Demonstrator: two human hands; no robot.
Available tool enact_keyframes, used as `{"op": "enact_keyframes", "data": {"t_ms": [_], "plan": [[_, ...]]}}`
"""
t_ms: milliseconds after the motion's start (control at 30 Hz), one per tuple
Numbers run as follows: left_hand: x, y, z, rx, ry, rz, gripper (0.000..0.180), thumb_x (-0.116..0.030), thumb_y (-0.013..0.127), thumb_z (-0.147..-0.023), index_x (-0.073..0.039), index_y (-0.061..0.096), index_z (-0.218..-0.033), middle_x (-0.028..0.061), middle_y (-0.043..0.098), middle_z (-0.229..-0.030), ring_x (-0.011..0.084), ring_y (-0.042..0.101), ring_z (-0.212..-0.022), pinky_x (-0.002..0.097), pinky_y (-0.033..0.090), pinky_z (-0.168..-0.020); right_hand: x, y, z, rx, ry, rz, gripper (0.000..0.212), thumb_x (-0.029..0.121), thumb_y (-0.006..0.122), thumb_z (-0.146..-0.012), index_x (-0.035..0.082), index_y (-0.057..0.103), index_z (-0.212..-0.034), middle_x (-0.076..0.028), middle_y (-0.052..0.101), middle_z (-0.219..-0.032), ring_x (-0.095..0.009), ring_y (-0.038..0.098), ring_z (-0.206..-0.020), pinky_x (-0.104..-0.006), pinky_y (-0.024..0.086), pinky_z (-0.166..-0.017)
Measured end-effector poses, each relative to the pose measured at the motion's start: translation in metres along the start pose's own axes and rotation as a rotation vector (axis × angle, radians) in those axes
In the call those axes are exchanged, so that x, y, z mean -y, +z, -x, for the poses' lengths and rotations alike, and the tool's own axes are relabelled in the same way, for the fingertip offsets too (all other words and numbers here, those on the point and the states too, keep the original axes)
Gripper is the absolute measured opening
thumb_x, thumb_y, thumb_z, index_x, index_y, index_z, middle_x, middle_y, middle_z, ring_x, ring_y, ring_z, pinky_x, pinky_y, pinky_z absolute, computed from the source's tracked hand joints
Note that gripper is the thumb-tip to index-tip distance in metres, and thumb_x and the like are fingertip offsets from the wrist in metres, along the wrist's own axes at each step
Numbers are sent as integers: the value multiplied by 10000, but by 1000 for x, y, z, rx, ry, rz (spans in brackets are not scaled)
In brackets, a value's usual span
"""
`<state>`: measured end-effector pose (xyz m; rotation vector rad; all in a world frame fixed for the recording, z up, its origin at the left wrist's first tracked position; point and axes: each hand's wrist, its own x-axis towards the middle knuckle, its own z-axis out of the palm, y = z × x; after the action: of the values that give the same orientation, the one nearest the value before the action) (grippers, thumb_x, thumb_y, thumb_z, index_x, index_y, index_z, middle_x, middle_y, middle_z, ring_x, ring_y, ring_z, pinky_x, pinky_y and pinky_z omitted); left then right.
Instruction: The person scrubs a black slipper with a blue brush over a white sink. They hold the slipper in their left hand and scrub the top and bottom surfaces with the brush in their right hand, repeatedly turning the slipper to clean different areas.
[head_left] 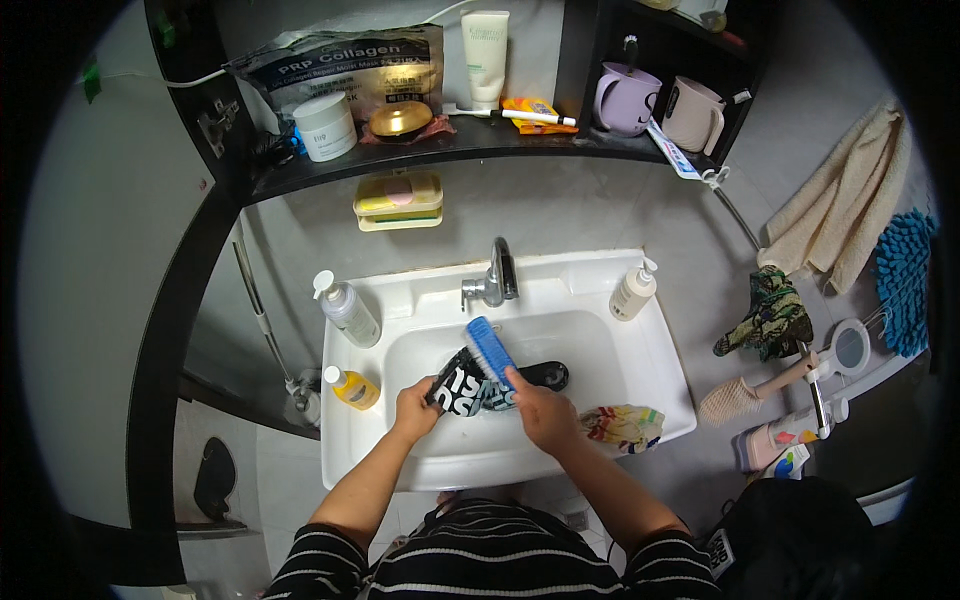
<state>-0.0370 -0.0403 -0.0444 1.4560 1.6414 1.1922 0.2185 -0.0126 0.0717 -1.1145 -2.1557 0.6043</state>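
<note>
Over the basin of the white sink [450, 470], my left hand [412, 412] is closed on the black edge of what looks like a slipper [461, 392]. Its upper is black with bold white and grey-blue patterning, and a black rounded end [548, 375] sticks out to the right. My right hand [545, 412] grips a blue scrubbing brush [486, 345], the index finger along its back. Pale bristles on the brush face the patterned upper; whether they touch it is hard to tell. Part of the slipper is hidden behind the brush and right hand.
A chrome faucet [492, 282] rises behind the basin. Pump bottles [350, 312] [634, 290] and a yellow bottle [352, 388] stand on the rim. A colourful crumpled cloth [622, 427] lies at the front right. A black shelf [400, 157] with toiletries spans the wall above.
</note>
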Motion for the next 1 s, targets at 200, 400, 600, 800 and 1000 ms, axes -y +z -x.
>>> {"op": "enact_keyframes", "data": {"t_ms": [200, 400, 600, 800, 1000], "plan": [[-24, 3, 0, 115, -120, 542, 476, 166, 569, -672, 8, 574, -1121, 36, 642, -1068, 146, 608, -962, 279, 460, -890, -38, 21, 14, 45, 317, -472, 393, 161, 531, -934, 108, 520, -1322, -53, 454, -603, -76, 396, -573, -259, 392, -547], [-61, 10, -16, -54, -378, 843, 347, 120, 622, -771, -27, 573, -1082, 72, 667, -995, 175, 644, -878, 302, 514, -819, -21, 21, 30, -109, 191, -135, 399, 165, 527, -923, 121, 529, -1319, -123, 591, -670, -202, 539, -534, -322, 440, -560], [-69, 31, -16, -94, -493, 958, 342, 133, 621, -750, -30, 570, -1047, 87, 669, -958, 203, 658, -835, 347, 553, -755, -12, 48, 46, 98, 66, 138, 401, 188, 553, -900, 165, 536, -1300, -153, 588, -706, -349, 573, -593, -444, 466, -558], [-79, 49, -5, -59, -429, 777, 344, 140, 619, -743, -8, 569, -1049, 73, 666, -968, 169, 633, -839, 299, 513, -791, -7, 85, -16, -254, 153, -46, 134, 156, 578, -880, 59, 643, -945, -207, 608, -727, -404, 597, -659, -459, 465, -569], [-61, 43, 1, -29, -360, 617, 350, 150, 601, -730, -23, 571, -1033, 45, 647, -960, 142, 610, -842, 293, 505, -787, -10, 97, -4, -263, 128, -108, 143, 161, 578, -873, 34, 639, -899, -215, 613, -742, -409, 602, -662, -461, 469, -568]]}}
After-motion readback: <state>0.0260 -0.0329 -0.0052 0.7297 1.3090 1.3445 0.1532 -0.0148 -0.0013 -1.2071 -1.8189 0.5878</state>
